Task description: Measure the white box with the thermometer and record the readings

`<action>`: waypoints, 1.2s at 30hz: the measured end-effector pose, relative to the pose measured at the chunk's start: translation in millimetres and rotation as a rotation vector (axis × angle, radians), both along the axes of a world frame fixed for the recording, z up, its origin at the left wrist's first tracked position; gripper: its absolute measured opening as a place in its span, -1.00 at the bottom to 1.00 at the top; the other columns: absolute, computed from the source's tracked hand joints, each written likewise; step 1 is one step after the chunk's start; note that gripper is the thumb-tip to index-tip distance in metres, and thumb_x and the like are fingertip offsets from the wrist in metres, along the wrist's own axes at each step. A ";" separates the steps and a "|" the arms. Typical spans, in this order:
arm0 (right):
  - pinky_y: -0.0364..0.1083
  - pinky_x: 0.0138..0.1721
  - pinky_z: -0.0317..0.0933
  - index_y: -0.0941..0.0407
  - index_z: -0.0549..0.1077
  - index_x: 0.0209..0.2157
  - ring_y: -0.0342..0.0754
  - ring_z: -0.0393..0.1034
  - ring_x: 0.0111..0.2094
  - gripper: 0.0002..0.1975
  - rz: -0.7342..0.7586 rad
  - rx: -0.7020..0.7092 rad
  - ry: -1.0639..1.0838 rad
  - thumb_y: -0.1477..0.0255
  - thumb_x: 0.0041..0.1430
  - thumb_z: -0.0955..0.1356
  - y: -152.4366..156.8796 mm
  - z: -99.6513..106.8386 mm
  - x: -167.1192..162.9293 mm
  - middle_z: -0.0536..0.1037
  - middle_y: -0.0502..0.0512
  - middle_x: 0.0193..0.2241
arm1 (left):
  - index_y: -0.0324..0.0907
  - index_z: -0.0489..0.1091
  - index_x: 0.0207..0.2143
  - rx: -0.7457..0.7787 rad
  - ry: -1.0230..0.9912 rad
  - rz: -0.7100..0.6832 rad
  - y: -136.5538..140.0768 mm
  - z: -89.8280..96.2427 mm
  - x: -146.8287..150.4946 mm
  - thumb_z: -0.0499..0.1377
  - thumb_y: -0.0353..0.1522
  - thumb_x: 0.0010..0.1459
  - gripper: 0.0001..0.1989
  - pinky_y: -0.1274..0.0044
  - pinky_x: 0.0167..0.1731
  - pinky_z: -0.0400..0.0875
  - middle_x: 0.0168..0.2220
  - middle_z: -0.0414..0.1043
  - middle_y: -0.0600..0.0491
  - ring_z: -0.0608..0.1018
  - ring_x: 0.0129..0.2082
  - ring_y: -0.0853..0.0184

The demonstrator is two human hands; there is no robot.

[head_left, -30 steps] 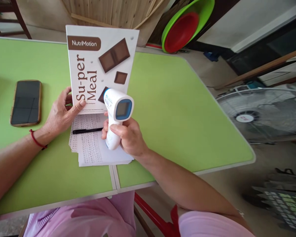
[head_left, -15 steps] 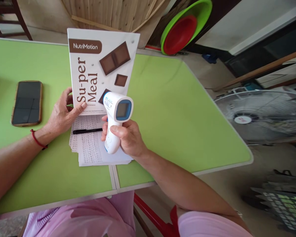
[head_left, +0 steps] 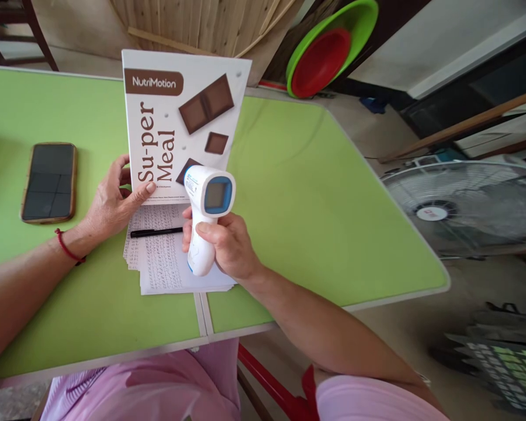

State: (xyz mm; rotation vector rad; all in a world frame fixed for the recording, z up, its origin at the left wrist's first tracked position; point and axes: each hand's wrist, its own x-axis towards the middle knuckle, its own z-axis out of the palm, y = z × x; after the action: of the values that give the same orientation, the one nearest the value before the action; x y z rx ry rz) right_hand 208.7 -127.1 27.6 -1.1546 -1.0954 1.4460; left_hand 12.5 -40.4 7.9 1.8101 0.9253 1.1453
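My left hand [head_left: 118, 196] is closed on the lower left corner of a white "NutriMotion Su-per Meal" box [head_left: 158, 126], thumb on its front and fingers partly hidden behind. The box is tilted up, with pictures of chocolate pieces facing me. In my right hand [head_left: 228, 242] is a white and blue infrared thermometer [head_left: 201, 251], gripped by its handle. Its small screen points toward me and its front end overlaps the lower right of the box. Beneath both hands lie handwritten sheets of paper [head_left: 166, 275], with a black pen [head_left: 155, 232] across them.
A phone in a brown case [head_left: 49, 182] lies left of my left hand. The green table [head_left: 324, 222] extends to the right. Beyond its edge stand a fan [head_left: 464, 207] and green and red basins [head_left: 322, 61]. A dark chair [head_left: 20, 35] is at the far left.
Almost nothing differs. The box has shifted very slightly to the right in view, and the thermometer sits a touch lower. Both hands keep their hold.
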 end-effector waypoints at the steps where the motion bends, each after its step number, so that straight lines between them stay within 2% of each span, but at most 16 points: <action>1: -0.07 -0.56 0.29 0.11 0.44 -0.35 -0.12 0.36 -0.62 -0.72 0.005 -0.002 0.003 0.22 -0.08 0.39 0.0 -0.1 -0.1 0.45 -0.08 -0.64 | -0.16 0.27 -0.01 -0.004 -0.005 -0.001 -0.1 0.0 0.1 0.26 -0.02 0.18 -0.49 0.46 -0.35 0.57 -0.04 0.51 -0.10 0.59 -0.09 0.14; 4: -0.08 -0.56 0.28 0.11 0.44 -0.35 -0.13 0.35 -0.63 -0.72 0.009 -0.012 0.016 0.23 -0.09 0.39 0.2 -0.6 0.0 0.45 -0.08 -0.64 | -0.16 0.27 0.00 -0.012 -0.017 -0.005 -0.1 0.0 0.6 0.27 -0.04 0.18 -0.50 0.46 -0.35 0.58 -0.04 0.51 -0.10 0.60 -0.10 0.15; 9: -0.08 -0.56 0.29 0.09 0.36 -0.48 -0.13 0.36 -0.62 -0.78 0.003 0.005 0.013 0.26 -0.09 0.40 1.1 0.4 1.2 0.46 -0.07 -0.63 | -0.16 0.27 -0.02 -0.020 -0.032 -0.021 0.7 0.3 0.1 0.28 -0.05 0.17 -0.50 0.48 -0.35 0.58 -0.04 0.51 -0.11 0.60 -0.12 0.16; 14: -0.07 -0.56 0.30 0.09 0.37 -0.41 -0.12 0.37 -0.62 -0.77 0.005 0.023 0.019 0.26 -0.07 0.40 1.5 1.3 3.5 0.46 -0.08 -0.63 | -0.16 0.26 0.00 -0.052 -0.030 -0.016 2.7 -1.4 -1.3 0.29 -0.04 0.15 -0.46 0.44 -0.32 0.59 -0.04 0.51 -0.12 0.61 -0.13 0.14; 20: -0.10 -0.57 0.31 0.11 0.40 -0.39 -0.13 0.38 -0.62 -0.72 0.030 0.086 0.007 0.20 -0.02 0.44 3.3 -1.4 8.1 0.47 -0.08 -0.62 | -0.16 0.21 0.09 -0.102 -0.099 0.029 2.1 -6.1 -1.4 0.34 -0.04 0.10 -0.35 0.43 -0.32 0.60 -0.11 0.53 -0.09 0.62 -0.18 0.15; 24: -0.10 -0.55 0.33 0.11 0.42 -0.39 -0.13 0.41 -0.59 -0.67 0.104 0.186 -0.054 0.15 -0.01 0.47 11.3 1.1 25.0 0.50 -0.04 -0.56 | -0.17 0.16 0.09 -0.139 -0.163 0.048 -2.7 -4.8 0.3 0.34 -0.02 0.08 -0.31 0.41 -0.28 0.58 -0.13 0.51 -0.10 0.60 -0.13 0.12; 28: -0.06 -0.42 0.38 0.10 0.47 -0.39 -0.10 0.42 -0.47 -0.73 0.106 0.389 -0.327 0.22 -0.03 0.49 24.2 10.4 61.9 0.51 -0.01 -0.47 | -0.11 0.09 0.05 -0.014 -0.259 0.053 0.7 -4.6 0.5 0.33 -0.05 0.12 -0.36 0.37 -0.17 0.55 -0.07 0.47 -0.06 0.57 -0.06 0.15; 30: -0.03 -0.29 0.39 0.08 0.51 -0.29 -0.06 0.44 -0.35 -0.71 0.064 0.467 -0.531 0.26 -0.05 0.50 30.6 12.8 81.9 0.52 0.02 -0.36 | -0.08 0.06 0.04 0.068 -0.273 0.078 5.6 -6.3 -1.1 0.33 -0.07 0.14 -0.38 0.36 -0.12 0.53 -0.04 0.44 -0.04 0.55 -0.03 0.17; 33: 0.09 -0.09 0.36 0.09 0.51 -0.12 0.06 0.42 -0.15 -0.60 0.082 0.489 -0.916 0.27 -0.04 0.48 39.3 6.6 103.5 0.50 0.13 -0.19 | -0.06 0.05 0.03 0.130 -0.233 0.129 11.7 -9.6 -4.8 0.34 -0.09 0.12 -0.38 0.38 -0.17 0.53 -0.03 0.39 -0.06 0.52 -0.01 0.15; 36: 0.17 -0.06 0.32 0.09 0.49 -0.03 0.15 0.39 -0.12 -0.55 0.113 0.516 -1.202 0.26 0.03 0.46 47.6 -8.6 111.9 0.48 0.20 -0.16 | -0.06 0.04 0.03 0.155 -0.154 0.132 14.6 -11.1 -7.9 0.35 -0.07 0.08 -0.34 0.40 -0.29 0.55 0.01 0.32 -0.12 0.46 0.05 0.08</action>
State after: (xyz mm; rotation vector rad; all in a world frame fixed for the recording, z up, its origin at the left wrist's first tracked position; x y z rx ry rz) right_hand 320.6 -79.5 19.0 -1.5778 -2.1909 0.3409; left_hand 4.6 -25.8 -3.1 1.7739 0.8971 1.4531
